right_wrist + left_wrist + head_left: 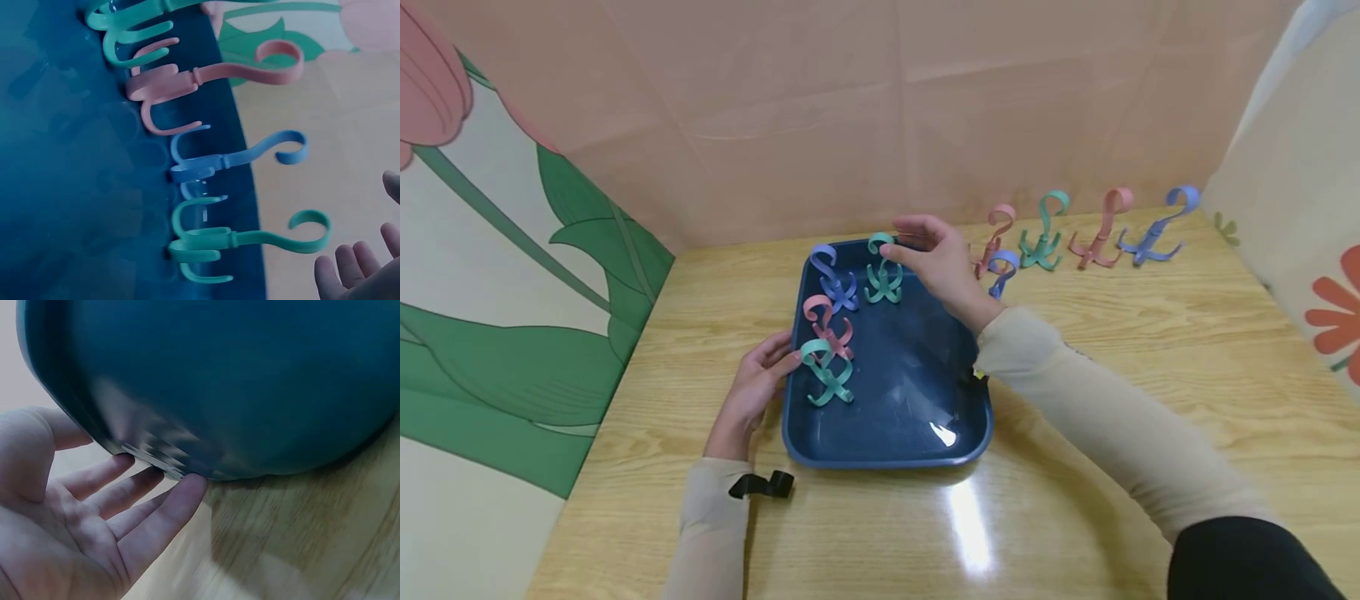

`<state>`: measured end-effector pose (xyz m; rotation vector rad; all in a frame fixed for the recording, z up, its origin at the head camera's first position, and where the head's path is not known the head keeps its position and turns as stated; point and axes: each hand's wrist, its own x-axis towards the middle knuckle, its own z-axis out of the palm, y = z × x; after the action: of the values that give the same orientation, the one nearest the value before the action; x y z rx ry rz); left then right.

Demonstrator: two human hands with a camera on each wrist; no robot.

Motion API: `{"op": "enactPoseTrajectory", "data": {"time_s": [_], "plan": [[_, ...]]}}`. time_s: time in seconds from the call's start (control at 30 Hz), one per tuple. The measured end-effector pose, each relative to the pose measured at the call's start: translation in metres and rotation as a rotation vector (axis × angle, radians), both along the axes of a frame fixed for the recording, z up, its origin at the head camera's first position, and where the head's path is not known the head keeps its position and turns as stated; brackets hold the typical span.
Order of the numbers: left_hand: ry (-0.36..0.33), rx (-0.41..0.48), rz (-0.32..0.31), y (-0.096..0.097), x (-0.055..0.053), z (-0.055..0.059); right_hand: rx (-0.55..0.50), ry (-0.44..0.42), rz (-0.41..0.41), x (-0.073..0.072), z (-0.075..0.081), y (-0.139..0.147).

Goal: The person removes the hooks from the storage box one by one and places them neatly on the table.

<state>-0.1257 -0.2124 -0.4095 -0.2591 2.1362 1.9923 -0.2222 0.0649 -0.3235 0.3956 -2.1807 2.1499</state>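
Observation:
On the left side of a dark blue tray (887,463), my left hand (758,385) holds the wall, thumb at the rim and fingers (159,522) against the outside. My right hand (942,258) is over the tray's far edge, fingers relaxed beside the curled top of a green multi-prong hook (883,283). The right wrist view shows a small gap between its fingertips (325,272) and that green hook. Also inside the tray, along its left side, stand a blue hook (841,292), a pink hook (833,337) and a second green hook (831,383).
To the right of the tray on the wooden table (1150,358) stand more hooks: a pink one (987,258), a green one (1040,250), another pink one (1097,247) and a blue one (1150,242). Another blue hook (997,286) is partly hidden by my right arm.

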Motion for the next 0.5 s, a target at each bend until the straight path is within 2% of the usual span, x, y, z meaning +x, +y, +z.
{"op": "enactPoseTrajectory", "data": {"time_s": [0.17,0.37,0.5], "plan": [[0.001,0.007,-0.008,0.0,0.0,-0.001,-0.008,-0.006,-0.043,-0.017,-0.021,-0.006],[-0.01,0.009,-0.02,-0.002,-0.001,0.0,0.027,-0.083,-0.053,-0.029,-0.034,-0.012],[-0.028,0.02,-0.018,-0.001,-0.001,0.004,0.052,-0.092,-0.051,-0.034,-0.041,-0.014]]}}
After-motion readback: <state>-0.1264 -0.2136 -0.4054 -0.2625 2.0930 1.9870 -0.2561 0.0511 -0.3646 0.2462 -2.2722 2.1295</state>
